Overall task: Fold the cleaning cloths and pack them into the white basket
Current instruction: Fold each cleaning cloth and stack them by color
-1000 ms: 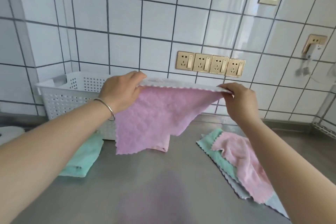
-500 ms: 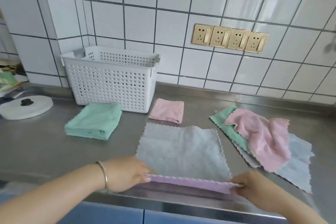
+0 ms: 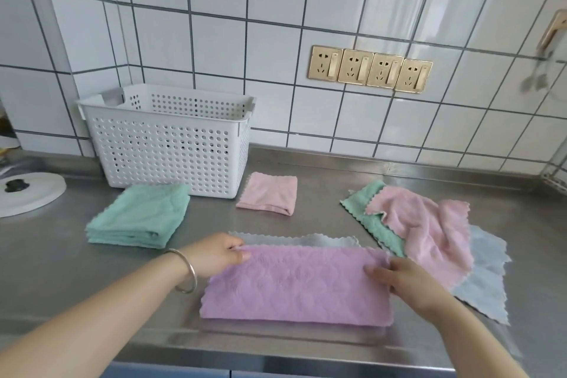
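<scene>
A purple cloth (image 3: pixel 294 284) with a grey underside lies folded in half on the steel counter in front of me. My left hand (image 3: pixel 214 253) pinches its far left corner. My right hand (image 3: pixel 402 281) holds its far right corner down. The white basket (image 3: pixel 171 144) stands at the back left against the tiled wall. A folded green cloth stack (image 3: pixel 138 219) lies in front of the basket. A small folded pink cloth (image 3: pixel 268 193) sits to the basket's right. Unfolded cloths lie at the right: pink (image 3: pixel 426 230) on top, green (image 3: pixel 376 228) and grey (image 3: pixel 484 276) beneath.
A round white lid (image 3: pixel 29 193) with a dark knob rests at the far left of the steel counter (image 3: pixel 322 184). A row of gold wall sockets (image 3: pixel 369 69) sits above the counter. The counter's front edge runs just below the purple cloth.
The cloth was held up in the air, then laid flat grey side up. Both hands have now carried its near edge away from me, folding it in half with purple on top.
</scene>
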A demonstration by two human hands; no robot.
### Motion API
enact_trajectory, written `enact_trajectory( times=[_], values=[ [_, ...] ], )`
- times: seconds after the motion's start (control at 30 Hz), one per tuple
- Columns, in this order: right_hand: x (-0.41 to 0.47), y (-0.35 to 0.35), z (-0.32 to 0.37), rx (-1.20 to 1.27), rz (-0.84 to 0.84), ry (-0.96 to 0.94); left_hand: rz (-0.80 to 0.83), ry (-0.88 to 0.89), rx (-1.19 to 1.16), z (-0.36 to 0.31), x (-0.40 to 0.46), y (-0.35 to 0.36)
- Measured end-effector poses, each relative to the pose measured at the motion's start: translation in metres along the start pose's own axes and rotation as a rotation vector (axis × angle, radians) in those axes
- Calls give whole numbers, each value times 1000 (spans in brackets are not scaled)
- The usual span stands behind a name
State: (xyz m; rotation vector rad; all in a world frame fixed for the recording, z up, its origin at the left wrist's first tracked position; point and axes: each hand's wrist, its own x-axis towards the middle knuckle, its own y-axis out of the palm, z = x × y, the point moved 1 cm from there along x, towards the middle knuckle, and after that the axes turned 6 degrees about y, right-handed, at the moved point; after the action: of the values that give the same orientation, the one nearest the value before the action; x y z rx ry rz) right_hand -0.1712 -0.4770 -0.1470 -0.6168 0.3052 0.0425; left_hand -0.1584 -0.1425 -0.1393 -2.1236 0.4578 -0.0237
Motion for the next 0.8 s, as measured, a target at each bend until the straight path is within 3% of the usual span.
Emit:
enact_trajectory(
  times=[0.07, 0.23, 0.43, 0.63, 0.8],
  values=[
    [12, 13, 6, 66, -84, 24, -80, -54, -68, 5, 14, 2],
    [35, 32, 15, -106, -258, 71, -163, -153, -119, 14, 43, 7],
    [49, 38, 17, -165, -316, 111, -166, -258, -55, 30, 66, 7],
    [58, 42, 16, -202, -362, 146, -268, -290, -68, 36, 76, 12],
    [61, 46, 17, -240, -382, 183, -350, -280, 113, 34, 74, 16]
  ],
)
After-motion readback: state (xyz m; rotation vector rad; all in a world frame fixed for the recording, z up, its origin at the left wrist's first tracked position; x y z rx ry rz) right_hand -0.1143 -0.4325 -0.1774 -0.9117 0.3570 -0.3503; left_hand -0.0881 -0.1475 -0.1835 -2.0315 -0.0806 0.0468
